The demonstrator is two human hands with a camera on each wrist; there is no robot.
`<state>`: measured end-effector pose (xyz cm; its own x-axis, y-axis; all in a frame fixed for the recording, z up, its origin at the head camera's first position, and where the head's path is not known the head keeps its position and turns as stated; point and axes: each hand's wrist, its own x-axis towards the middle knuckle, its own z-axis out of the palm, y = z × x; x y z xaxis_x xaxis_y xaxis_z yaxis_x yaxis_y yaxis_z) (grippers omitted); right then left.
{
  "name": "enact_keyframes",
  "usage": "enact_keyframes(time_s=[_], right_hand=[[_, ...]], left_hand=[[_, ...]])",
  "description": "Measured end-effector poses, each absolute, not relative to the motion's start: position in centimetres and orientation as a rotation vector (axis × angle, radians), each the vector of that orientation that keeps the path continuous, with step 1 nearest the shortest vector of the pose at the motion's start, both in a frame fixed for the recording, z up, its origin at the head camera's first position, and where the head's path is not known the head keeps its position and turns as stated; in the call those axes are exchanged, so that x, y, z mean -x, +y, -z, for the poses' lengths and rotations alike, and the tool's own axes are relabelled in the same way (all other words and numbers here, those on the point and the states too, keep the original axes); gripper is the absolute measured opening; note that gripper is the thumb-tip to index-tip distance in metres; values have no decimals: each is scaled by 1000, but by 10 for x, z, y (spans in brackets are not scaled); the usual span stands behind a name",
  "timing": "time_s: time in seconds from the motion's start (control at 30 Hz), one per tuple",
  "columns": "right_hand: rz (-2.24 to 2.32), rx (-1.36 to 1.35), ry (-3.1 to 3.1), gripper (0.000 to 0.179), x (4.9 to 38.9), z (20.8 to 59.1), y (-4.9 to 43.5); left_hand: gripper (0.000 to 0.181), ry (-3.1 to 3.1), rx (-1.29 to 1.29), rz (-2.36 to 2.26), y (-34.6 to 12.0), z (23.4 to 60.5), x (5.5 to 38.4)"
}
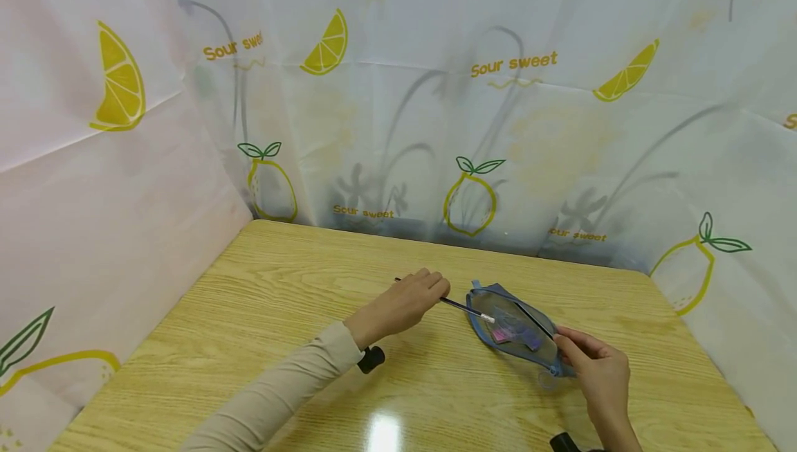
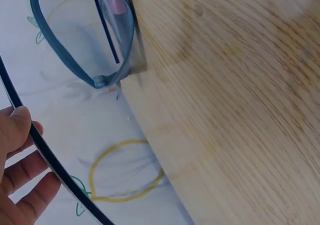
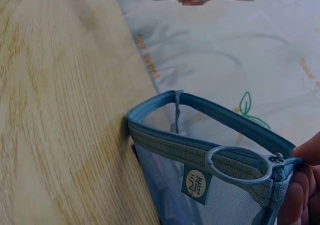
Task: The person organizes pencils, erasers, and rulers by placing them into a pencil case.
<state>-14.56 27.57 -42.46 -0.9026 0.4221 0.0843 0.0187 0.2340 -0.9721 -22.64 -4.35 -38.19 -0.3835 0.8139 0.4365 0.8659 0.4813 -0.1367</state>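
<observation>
My left hand pinches a dark pencil between thumb and fingers. The pencil's pale eraser end points right, over the opening of a blue mesh pencil case. In the right wrist view the pencil stays above the zippered rim. My right hand grips the case at its near right corner, beside the zipper pull ring. The case gapes open. Inside it lie a dark thin stick and a small pink item. A round label marks its side.
The case stands on a wood-grain table. A lemon-print sheet hangs behind the table's far edge and along its sides. Black wrist-worn pieces show at both wrists.
</observation>
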Motion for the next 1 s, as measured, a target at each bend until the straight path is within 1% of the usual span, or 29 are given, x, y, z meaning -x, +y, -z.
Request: enact_keyframes(time_s=[0.07, 0.17, 0.33, 0.4, 0.57, 0.73, 0.87, 1.0], right_hand=[[-1722, 412, -2177, 28, 145, 425, 276], [-1701, 441, -2186, 26, 141, 414, 269], [-1707, 434, -2189, 29, 144, 420, 273], [-1708, 410, -2190, 30, 145, 425, 277], [-1693, 415, -2179, 24, 138, 411, 266], [-1702, 438, -2172, 22, 136, 405, 262], [-1701, 385, -2181, 24, 140, 415, 269], [-1708, 364, -2171, 30, 147, 430, 278]], left_hand=[[16, -2278, 1405, 135, -42, 382, 227], [17, -2260, 1425, 111, -39, 382, 227], [21, -2263, 1435, 63, -34, 380, 225], [21, -2268, 1433, 40, -32, 379, 223], [16, -2253, 1430, -18, -25, 378, 220], [12, -2232, 1433, -34, -18, 378, 218], [9, -2206, 1435, -49, -13, 377, 216], [9, -2183, 1444, -77, -8, 375, 214]])
